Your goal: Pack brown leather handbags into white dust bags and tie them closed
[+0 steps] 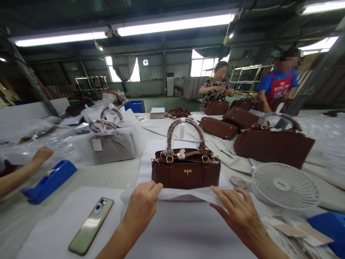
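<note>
A brown handbag (185, 175) with a gold dragonfly emblem stands upright in front of me, its arched handles wrapped in clear plastic. Thin white wrapping paper (185, 230) lies before it, with a folded edge raised along the bag's lower front. My left hand (142, 203) is closed on that fold at the bag's left. At the right, my right hand (237, 208) has the fold between its fairly straight fingers and its thumb. The bag's bottom edge is hidden behind the paper.
A phone (91, 226) and a blue tape dispenser (50, 181) lie at left, near another person's hand (43, 154). Behind is a paper-wrapped bag (115, 145). A white fan (285, 185) sits at right, before a larger brown bag (272, 145). Two people stand across the table.
</note>
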Action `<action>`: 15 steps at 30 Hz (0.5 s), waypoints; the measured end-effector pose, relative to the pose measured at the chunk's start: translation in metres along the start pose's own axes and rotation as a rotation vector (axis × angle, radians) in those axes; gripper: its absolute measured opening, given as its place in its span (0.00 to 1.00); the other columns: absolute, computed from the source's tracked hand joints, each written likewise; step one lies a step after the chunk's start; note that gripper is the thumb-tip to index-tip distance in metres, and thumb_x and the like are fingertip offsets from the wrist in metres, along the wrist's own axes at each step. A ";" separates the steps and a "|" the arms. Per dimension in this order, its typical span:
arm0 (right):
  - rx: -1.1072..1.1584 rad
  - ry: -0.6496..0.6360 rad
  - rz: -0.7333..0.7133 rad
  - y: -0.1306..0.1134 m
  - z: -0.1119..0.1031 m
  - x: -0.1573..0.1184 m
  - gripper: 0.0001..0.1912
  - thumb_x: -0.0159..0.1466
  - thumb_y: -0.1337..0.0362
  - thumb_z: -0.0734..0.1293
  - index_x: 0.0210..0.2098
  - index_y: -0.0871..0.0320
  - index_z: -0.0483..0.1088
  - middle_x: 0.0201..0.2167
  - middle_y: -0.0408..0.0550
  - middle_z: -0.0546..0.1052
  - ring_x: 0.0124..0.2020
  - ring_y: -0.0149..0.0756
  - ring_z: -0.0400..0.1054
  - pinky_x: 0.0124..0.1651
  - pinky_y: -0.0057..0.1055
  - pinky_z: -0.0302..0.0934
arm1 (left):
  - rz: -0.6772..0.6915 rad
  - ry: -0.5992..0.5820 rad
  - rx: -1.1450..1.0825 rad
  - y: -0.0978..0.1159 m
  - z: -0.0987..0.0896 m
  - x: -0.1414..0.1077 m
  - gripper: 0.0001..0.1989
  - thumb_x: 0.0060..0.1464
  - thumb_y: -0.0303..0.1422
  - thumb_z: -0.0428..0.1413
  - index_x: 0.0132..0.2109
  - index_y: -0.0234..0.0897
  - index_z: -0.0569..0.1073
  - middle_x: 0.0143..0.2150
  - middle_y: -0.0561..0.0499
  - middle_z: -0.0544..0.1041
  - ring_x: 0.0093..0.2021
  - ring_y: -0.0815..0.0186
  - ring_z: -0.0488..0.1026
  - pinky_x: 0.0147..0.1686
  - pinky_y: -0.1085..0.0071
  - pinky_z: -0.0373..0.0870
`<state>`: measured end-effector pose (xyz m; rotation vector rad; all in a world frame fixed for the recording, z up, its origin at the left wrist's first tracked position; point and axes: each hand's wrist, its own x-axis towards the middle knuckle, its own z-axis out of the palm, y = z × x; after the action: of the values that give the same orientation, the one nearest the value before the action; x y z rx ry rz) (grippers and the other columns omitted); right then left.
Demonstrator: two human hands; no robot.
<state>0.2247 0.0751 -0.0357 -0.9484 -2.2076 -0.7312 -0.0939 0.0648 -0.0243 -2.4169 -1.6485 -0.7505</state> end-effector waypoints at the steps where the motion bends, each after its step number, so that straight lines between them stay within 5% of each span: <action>1: 0.017 0.021 -0.006 0.001 0.002 0.004 0.12 0.71 0.68 0.62 0.52 0.65 0.68 0.34 0.51 0.76 0.35 0.40 0.70 0.50 0.44 0.58 | -0.006 -0.015 -0.024 -0.003 0.000 0.007 0.25 0.49 0.14 0.45 0.47 0.41 0.74 0.37 0.51 0.77 0.36 0.61 0.73 0.39 0.64 0.71; 8: -0.011 0.119 0.056 0.031 0.026 0.025 0.10 0.72 0.71 0.58 0.46 0.63 0.70 0.28 0.49 0.75 0.30 0.38 0.67 0.37 0.35 0.59 | -0.039 0.088 -0.099 -0.025 0.006 0.051 0.12 0.63 0.25 0.47 0.46 0.41 0.74 0.36 0.51 0.77 0.38 0.60 0.75 0.40 0.63 0.71; 15: -0.034 0.137 0.133 0.062 0.050 0.042 0.14 0.73 0.62 0.56 0.44 0.60 0.71 0.33 0.50 0.80 0.32 0.39 0.75 0.38 0.34 0.64 | -0.010 0.190 0.053 -0.042 0.015 0.088 0.09 0.66 0.30 0.49 0.43 0.39 0.74 0.33 0.51 0.75 0.36 0.61 0.73 0.37 0.64 0.70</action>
<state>0.2332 0.1640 -0.0235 -1.0205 -1.9994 -0.7507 -0.1018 0.1609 -0.0045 -2.2265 -1.5869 -0.8956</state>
